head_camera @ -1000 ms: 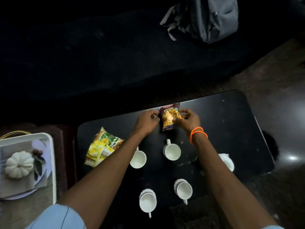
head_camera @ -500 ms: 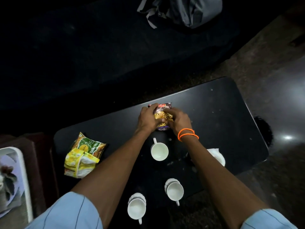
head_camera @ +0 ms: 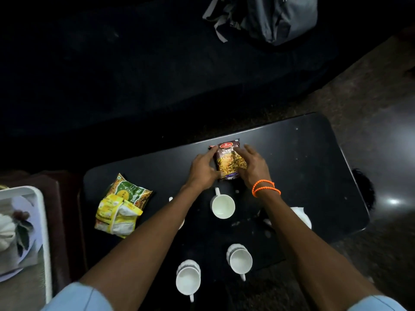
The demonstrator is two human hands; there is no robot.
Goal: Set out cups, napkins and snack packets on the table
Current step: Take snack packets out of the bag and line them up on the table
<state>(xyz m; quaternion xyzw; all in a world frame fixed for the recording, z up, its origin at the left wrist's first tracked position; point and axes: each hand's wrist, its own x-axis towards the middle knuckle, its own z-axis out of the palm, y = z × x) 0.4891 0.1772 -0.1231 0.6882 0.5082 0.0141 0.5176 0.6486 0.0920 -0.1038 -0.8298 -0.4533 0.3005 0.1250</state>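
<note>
A brown snack packet point(head_camera: 229, 160) lies flat near the far edge of the black table point(head_camera: 303, 153). My left hand point(head_camera: 202, 170) and my right hand point(head_camera: 254, 168) flank it, fingers spread and touching its sides. A white cup point(head_camera: 223, 206) stands just in front of the packet. Two more cups point(head_camera: 240, 261) point(head_camera: 188, 280) sit on white napkins at the near edge. Another cup point(head_camera: 302, 217) shows partly behind my right forearm, and one is mostly hidden under my left forearm. A green packet point(head_camera: 131, 189) and a yellow packet point(head_camera: 114, 217) lie overlapping at the table's left end.
A white tray point(head_camera: 43, 221) holding a plate and a white pumpkin ornament stands on a low stand to the left. A grey backpack point(head_camera: 271, 16) rests on the dark sofa beyond the table. Bare floor lies to the right.
The brown packet went from being pinched upright between both hands to lying flat on the table. My hands have spread apart to its sides.
</note>
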